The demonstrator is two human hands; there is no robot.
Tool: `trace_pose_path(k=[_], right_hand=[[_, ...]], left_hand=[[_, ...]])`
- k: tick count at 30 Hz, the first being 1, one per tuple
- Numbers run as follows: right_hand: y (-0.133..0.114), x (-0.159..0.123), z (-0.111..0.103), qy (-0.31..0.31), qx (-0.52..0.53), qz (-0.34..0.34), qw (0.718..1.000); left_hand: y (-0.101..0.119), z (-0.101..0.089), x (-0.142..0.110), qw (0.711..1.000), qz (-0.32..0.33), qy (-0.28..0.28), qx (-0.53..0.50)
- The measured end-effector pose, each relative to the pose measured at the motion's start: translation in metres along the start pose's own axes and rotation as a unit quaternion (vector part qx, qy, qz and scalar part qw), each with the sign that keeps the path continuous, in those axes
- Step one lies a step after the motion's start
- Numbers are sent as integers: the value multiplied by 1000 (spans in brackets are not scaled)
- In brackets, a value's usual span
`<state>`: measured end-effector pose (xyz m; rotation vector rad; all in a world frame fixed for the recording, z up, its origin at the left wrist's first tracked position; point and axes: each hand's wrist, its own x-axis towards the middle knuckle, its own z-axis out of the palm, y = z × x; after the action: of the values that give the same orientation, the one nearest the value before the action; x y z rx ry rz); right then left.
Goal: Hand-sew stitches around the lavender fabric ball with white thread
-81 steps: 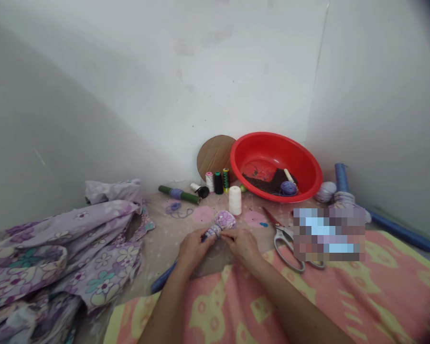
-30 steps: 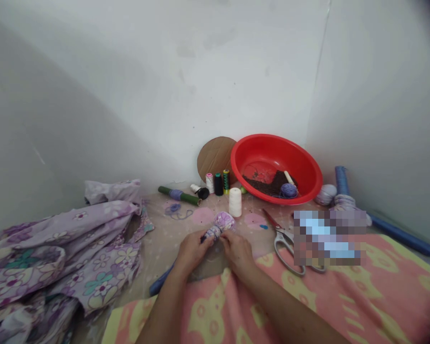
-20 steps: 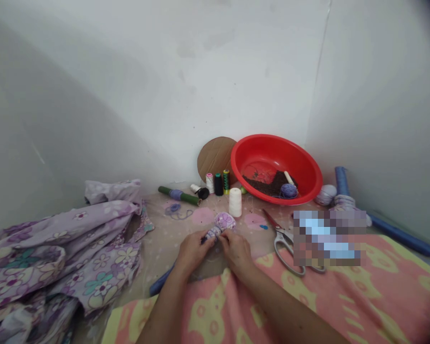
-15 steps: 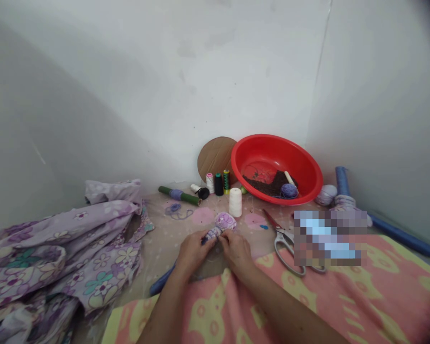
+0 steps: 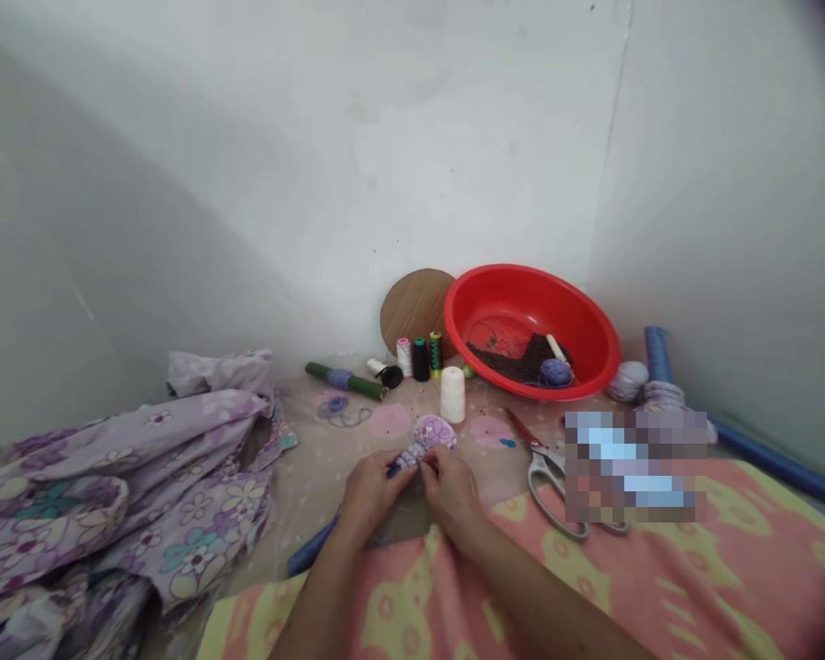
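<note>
Head cam looking down at a little job in the lap area: a small fabric bundle (image 5: pixel 421 442) with a lilac floral top, wrapped tight around its neck with thread. Its long axis runs on a slant, from the round head at upper right down to the bound end at lower left, pointing at the left hand (image 5: pixel 375 495). That hand is the closer one to the bound end, curled in with its fingers pinched on it and pretty much closed. The right hand (image 5: pixel 452 497) comes in from the lower right, fingertips on the bundle's underside near the neck, also gripping lightly. Both forearms angle inward, and the hands almost meet. The bundle sits just over a sheer dotted cloth (image 5: pixel 316 458), and a blue rod (image 5: pixel 311 548) lies under the left wrist. Off to the right are scissors (image 5: pixel 546 486), and up ahead a white thread cone (image 5: pixel 452 395) and a red basin (image 5: pixel 591 330).
</note>
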<state>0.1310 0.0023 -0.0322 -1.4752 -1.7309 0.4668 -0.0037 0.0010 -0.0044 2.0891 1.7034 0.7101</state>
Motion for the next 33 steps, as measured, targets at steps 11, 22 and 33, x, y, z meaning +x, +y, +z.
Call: trace_pose_path(k=[11,22,33], right_hand=[[-14,-5,-26,10,-157,-55,986],[-19,6,-30,80,-221,-195,952],[-25,18,-24,109,-65,-192,973]], left_hand=[[0,3,0,997,-35,4,-64],[5,5,-5,999,-49,17,-6],[8,7,-8,997,-77,5,20]])
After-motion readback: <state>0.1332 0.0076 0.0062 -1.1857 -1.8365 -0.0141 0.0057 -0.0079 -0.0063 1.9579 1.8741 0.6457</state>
